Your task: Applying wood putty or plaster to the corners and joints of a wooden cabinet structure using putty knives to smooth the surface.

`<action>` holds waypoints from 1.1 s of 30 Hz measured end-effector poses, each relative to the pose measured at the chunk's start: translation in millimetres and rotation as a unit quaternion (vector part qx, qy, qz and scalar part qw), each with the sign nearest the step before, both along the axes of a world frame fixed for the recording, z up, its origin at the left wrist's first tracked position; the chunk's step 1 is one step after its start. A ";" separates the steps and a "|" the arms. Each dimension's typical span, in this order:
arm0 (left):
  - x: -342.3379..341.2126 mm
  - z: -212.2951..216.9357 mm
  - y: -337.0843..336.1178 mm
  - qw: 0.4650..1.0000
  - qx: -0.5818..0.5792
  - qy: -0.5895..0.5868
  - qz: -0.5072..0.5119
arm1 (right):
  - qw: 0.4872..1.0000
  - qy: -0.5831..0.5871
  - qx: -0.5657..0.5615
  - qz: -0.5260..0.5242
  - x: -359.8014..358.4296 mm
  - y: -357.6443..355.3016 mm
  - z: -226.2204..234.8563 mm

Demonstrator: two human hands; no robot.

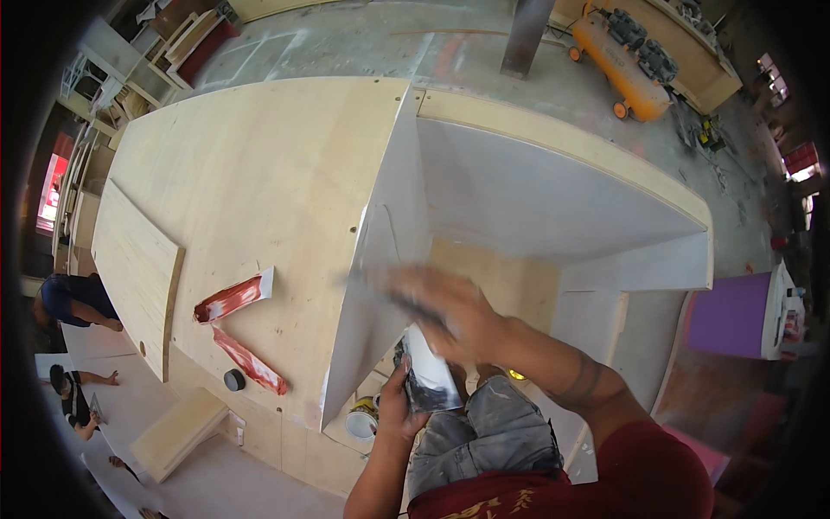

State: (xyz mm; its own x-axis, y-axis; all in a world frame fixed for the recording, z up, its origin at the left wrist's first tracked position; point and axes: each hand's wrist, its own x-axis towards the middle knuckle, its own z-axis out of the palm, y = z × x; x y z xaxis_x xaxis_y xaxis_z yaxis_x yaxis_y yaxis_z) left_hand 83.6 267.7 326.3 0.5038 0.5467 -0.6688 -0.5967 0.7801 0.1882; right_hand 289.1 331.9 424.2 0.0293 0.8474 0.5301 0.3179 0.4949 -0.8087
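Lying just right of the left hand [395, 402], a white board [435, 363] smeared with black is gripped along its edge, fingers bent beneath and thumb up its side. Above that, the right hand [454, 316] is curled around a dark tool [419, 310], with blur hiding the tool's shape and the fingertips. Close to the right hand's left stands an upright grey panel [367, 259]. Just left of the left hand sits an open tin [361, 420]. Farther left, across a plywood surface [259, 173], lie two red-smeared trough-like pieces [249, 360] set in an angle, with a black round cap [234, 380] beside the lower one. Well beyond the right hand, to its upper right, stands an orange air compressor [616, 69].
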 end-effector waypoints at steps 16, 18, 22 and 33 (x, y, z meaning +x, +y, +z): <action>40.5 -30.1 -4.1 0.816 0.488 0.307 -0.040 | 0.916 0.145 -0.359 -0.108 79.2 -104.6 -128.9; 57.4 -39.8 3.6 0.653 0.665 0.356 -0.070 | 0.666 0.511 -0.516 -0.174 68.8 -104.2 -143.8; 83.2 -47.5 15.0 0.482 0.752 0.417 -0.168 | 0.527 0.683 -0.502 -0.064 48.2 -107.7 -182.0; -7.8 -92.8 -54.1 0.686 0.331 0.605 -0.231 | 0.658 0.591 -0.463 -0.063 9.0 -22.8 -330.8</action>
